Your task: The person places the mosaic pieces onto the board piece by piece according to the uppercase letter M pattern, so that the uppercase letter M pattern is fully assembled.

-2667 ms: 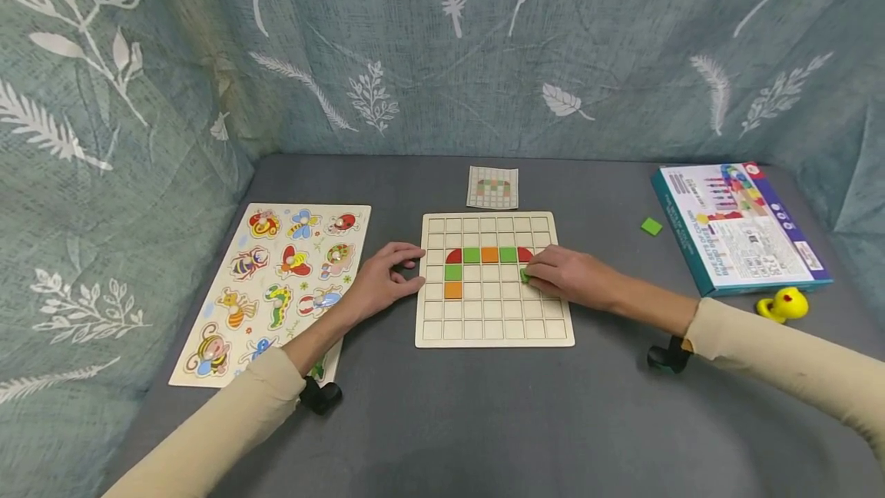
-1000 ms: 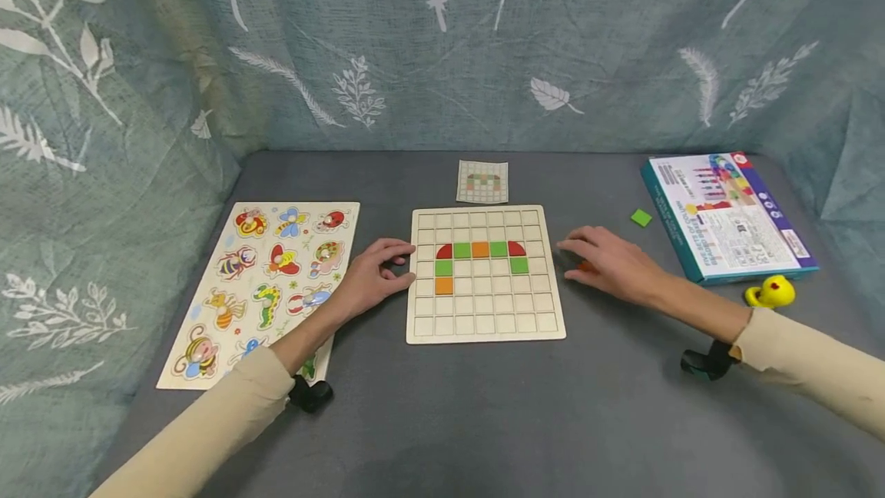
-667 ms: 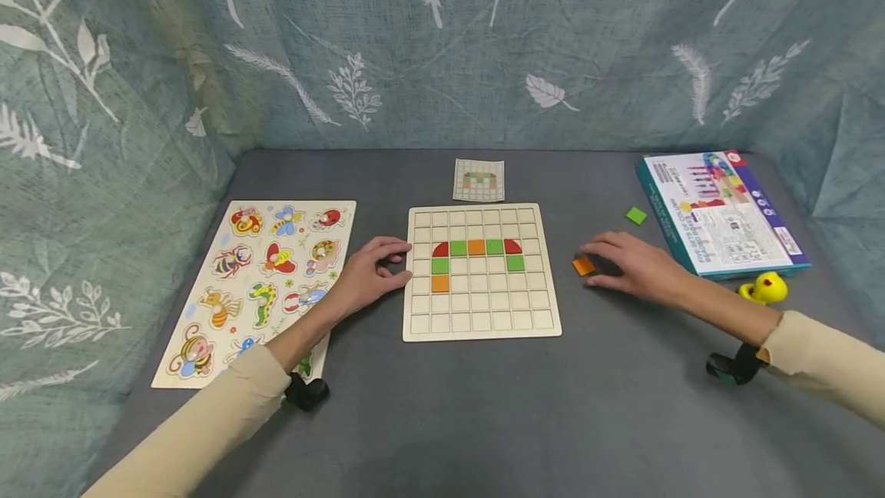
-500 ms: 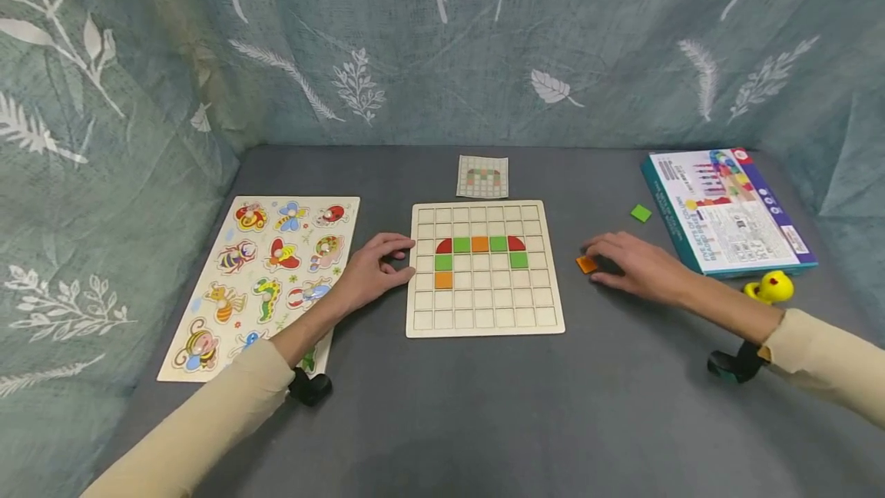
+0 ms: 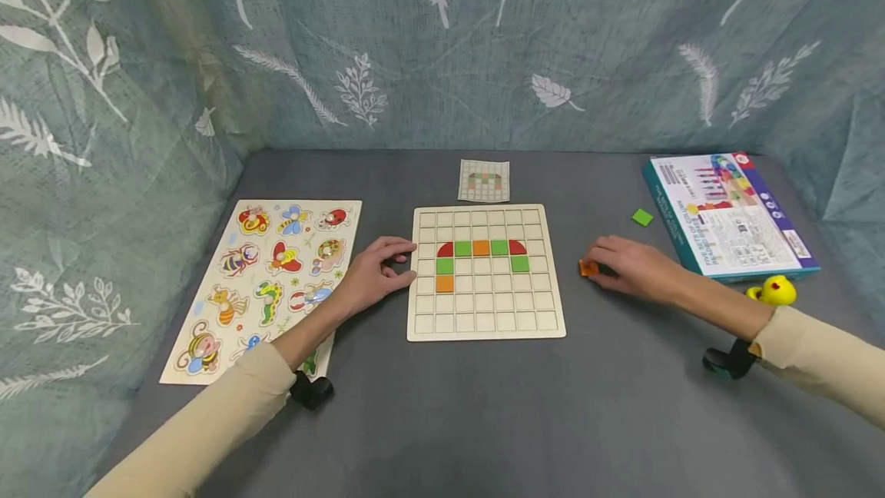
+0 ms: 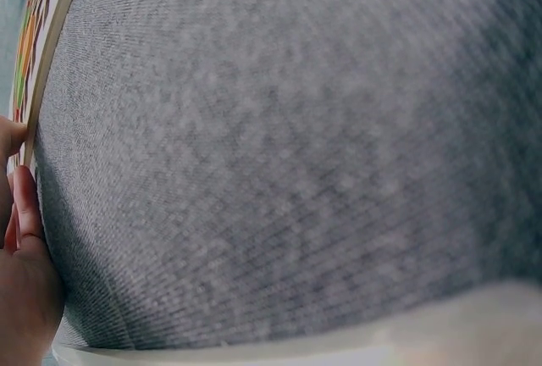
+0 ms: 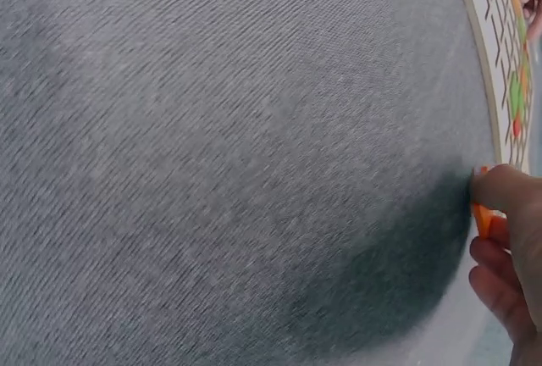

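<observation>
In the head view, a wooden grid board (image 5: pixel 484 321) lies at the middle of the dark table. Red quarter-round, green and orange tiles form an arch on it. Thumb and fingertips of my left hand (image 5: pixel 369 275) rest at the board's left edge, fingers relaxed. To the right of the board, my right hand (image 5: pixel 632 267) pinches an orange square tile (image 5: pixel 585 268) between thumb and fingers. The right wrist view shows this orange tile (image 7: pixel 482 220) partly hidden by the thumb. A loose green tile (image 5: pixel 641 217) lies beyond the right hand.
A small pattern card (image 5: pixel 484 180) sits behind the board. At left is a bug puzzle board (image 5: pixel 276 283), partly under the left forearm. To the right are a teal-edged box (image 5: pixel 740 214) and a yellow toy duck (image 5: pixel 776 290). A patterned curtain closes the back.
My right hand has set a green tile below the right red one, then moved right to an orange tile, now pinched and tipped up. The left hand stays at the board's edge.
</observation>
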Motion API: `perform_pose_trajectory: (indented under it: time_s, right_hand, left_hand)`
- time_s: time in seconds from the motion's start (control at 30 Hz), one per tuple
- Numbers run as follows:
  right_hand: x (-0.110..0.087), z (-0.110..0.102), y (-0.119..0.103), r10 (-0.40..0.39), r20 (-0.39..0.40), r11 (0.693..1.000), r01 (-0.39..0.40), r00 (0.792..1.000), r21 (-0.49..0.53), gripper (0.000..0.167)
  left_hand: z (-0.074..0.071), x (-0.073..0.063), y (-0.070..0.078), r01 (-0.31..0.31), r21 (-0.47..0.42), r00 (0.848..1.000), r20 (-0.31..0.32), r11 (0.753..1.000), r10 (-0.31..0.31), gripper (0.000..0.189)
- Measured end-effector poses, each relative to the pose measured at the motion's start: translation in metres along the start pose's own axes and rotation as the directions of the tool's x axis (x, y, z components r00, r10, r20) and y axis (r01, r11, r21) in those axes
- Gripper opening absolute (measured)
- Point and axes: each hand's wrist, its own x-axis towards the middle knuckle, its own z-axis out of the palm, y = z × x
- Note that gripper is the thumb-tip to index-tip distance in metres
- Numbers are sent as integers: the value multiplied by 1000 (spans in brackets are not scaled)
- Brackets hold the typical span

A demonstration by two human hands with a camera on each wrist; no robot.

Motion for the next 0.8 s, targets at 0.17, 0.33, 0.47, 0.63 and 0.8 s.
perform_pose_trajectory:
  time_s: [0.17, 0.33, 0.47, 0.63, 0.8]
  right_hand:
    - [5, -2, -4, -37, -66, 999, 36, 997, -12, 30]
    - [10, -2, -15, -62, -88, 998, 63, 994, 5, 32]
    - [15, 1, -23, -83, -104, 996, 86, 991, 26, 31]
    - [23, 4, -32, -66, -124, 995, 75, 990, 67, 30]
    - [31, 8, -38, -43, -121, 993, 56, 992, 100, 29]
  left_hand:
    - [-2, 2, 1, -2, 5, 1000, 5, 1000, 2, 45]
    - [-2, 1, 1, 5, 7, 1000, 6, 1000, -5, 46]
    - [-3, 1, -1, 3, 11, 1000, 5, 1000, -3, 46]
    - [-4, 0, 1, 0, 2, 1000, 4, 1000, 0, 46]
    - [-2, 1, 1, -3, -12, 1000, 2, 1000, 3, 45]
